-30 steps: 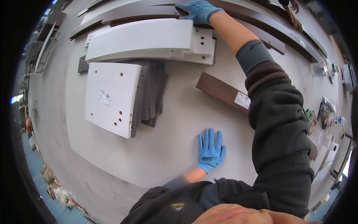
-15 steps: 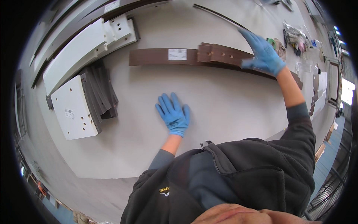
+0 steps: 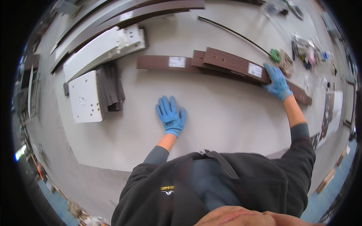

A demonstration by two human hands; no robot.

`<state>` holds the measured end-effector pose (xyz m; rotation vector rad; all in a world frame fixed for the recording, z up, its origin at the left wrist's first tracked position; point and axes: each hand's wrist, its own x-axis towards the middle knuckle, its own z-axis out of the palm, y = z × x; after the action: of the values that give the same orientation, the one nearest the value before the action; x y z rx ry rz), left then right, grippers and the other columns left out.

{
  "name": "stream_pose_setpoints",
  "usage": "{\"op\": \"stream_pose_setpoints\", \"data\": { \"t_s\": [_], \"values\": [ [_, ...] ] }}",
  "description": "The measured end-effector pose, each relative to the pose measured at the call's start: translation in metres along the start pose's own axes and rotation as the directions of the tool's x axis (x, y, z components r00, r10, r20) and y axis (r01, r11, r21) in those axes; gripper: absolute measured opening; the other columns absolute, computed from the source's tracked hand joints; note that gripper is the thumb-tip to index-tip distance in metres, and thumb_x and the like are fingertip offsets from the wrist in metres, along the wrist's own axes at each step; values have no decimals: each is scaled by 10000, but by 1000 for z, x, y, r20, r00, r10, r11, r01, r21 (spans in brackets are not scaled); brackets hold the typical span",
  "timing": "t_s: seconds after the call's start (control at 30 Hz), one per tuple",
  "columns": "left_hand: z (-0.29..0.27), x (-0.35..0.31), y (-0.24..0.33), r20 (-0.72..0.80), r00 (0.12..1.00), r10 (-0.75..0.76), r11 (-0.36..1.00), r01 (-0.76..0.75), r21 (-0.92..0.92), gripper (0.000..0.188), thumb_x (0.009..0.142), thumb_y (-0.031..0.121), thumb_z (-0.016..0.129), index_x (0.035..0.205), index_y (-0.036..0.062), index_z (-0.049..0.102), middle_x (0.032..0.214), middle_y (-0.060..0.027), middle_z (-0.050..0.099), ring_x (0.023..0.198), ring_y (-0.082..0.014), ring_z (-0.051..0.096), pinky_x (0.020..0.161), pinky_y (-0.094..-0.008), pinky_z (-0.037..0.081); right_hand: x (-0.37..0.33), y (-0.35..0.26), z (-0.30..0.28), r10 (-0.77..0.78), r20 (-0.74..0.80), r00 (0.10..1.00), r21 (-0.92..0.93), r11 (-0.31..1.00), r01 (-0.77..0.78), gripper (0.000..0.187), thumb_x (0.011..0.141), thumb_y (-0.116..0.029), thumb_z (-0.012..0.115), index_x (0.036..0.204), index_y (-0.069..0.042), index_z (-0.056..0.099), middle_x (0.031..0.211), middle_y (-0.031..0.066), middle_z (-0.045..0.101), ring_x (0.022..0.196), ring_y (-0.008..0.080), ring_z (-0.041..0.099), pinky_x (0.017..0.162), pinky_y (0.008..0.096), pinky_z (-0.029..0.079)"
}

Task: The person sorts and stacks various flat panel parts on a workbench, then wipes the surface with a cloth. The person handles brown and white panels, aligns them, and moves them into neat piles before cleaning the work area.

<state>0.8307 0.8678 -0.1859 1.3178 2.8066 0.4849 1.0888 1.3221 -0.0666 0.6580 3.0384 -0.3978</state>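
My left hand, in a blue glove, lies flat on the grey table with its fingers stretched out. It holds nothing. My right hand, gloved alike, is around the right end of the top brown board, thumb at the near edge and fingers at the far edge. That board has small holes and a white label near my fingers. Beneath it lie more brown boards, overlapping in a staggered row. The leftmost brown board bears a white label too.
White drilled panels and dark grey pieces are stacked at the left. Long dark strips lie along the far left. A thin black rod runs toward a green tape roll. Bagged small parts sit at the far right.
My right hand has come down from above the boards and closed on the top one's right end, whose label now shows. The top board sits more askew. My left hand stays flat.
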Motion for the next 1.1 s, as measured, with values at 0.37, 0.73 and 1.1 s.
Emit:
{"op": "stream_pose_setpoints", "data": {
  "t_s": [0.37,0.73,1.1],
  "values": [
    [2,-2,-4,49,998,-49,998,51,-44,810,895,374,701,1581,22,455,1625,-331,381,1521,-539,326,1241,-686,216,256,-162,-75,-169,-310,936,21,983,185,948,797,-319,848,1604,-67,417,1285,264,671,1171,441,662,1006,472,541],
    [-2,0,-8,41,998,-45,987,51,-153,764,909,378,704,1539,-5,503,1581,-364,411,1469,-571,385,1199,-722,276,523,-400,-9,-394,-7,919,41,918,394,847,778,-320,784,1513,14,526,1308,314,689,1240,416,677,1052,446,541],
    [-4,1,-9,70,995,-68,977,81,-200,740,922,376,704,1532,3,514,1593,-345,412,1479,-551,389,1196,-714,298,560,-426,37,-430,65,901,-91,896,434,926,778,-242,762,1614,-64,405,1342,284,685,1260,414,666,1051,461,538]
  ]
}}
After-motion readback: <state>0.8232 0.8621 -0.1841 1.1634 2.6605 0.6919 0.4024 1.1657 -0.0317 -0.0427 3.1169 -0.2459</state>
